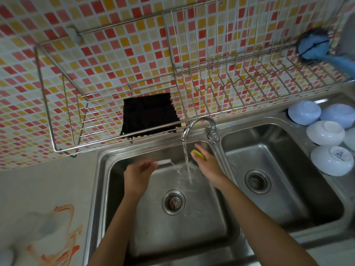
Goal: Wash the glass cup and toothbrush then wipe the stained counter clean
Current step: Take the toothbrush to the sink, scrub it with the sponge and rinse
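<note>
Over the left sink basin (201, 233), my left hand (139, 174) grips a white toothbrush (163, 161) whose free end points toward the running water. My right hand (206, 162) holds a yellow sponge (198, 154) just right of the stream. Water falls from the chrome faucet (194, 125) between both hands. Orange stains (65, 237) streak the grey counter (48, 179) at lower left. A clear glass cup (41, 226) stands blurred on that counter beside the stains.
A wire rack (153, 77) hangs on the tiled wall, holding a black cloth (148, 115) and a blue brush (315, 48). Upturned white bowls (324, 131) sit right of the second basin (278, 169). A white object (5, 256) lies at the bottom left corner.
</note>
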`<state>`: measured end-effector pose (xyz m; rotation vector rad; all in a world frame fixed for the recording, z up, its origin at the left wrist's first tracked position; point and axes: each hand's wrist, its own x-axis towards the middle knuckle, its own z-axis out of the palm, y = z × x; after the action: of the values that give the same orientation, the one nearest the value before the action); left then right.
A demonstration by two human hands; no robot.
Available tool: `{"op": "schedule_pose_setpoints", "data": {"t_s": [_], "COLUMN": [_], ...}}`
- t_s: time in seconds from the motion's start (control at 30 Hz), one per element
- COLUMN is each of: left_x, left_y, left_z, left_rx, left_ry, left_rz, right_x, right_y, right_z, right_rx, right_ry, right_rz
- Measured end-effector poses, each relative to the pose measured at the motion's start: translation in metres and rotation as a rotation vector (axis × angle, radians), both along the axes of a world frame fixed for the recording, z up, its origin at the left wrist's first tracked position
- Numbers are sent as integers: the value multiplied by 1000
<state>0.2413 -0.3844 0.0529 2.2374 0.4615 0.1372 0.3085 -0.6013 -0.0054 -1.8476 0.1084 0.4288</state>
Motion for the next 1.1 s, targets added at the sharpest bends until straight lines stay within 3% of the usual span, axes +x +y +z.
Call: {"op": "schedule_pose_setpoints", "data": {"t_s": [0.13,0.43,0.83,1.0,1.1], "left_x": [-18,-26,-20,-19,-20], "left_y": [15,24,19,17,17], "left_z": [-7,-15,-21,-22,-21], "left_rx": [-13,-17,4,-6,-30], "left_ry": [32,33,34,25,14], "left_rz": [46,74,34,42,37], "right_x": [12,17,22,32,45], "right_y": [22,33,29,10,-9], "right_z": [11,18,19,9,6], "right_rx": [199,-68,-11,-145,-65], "right_ry": [134,38,-14,-40,25], "right_rz": [20,156,142,29,-78]}}
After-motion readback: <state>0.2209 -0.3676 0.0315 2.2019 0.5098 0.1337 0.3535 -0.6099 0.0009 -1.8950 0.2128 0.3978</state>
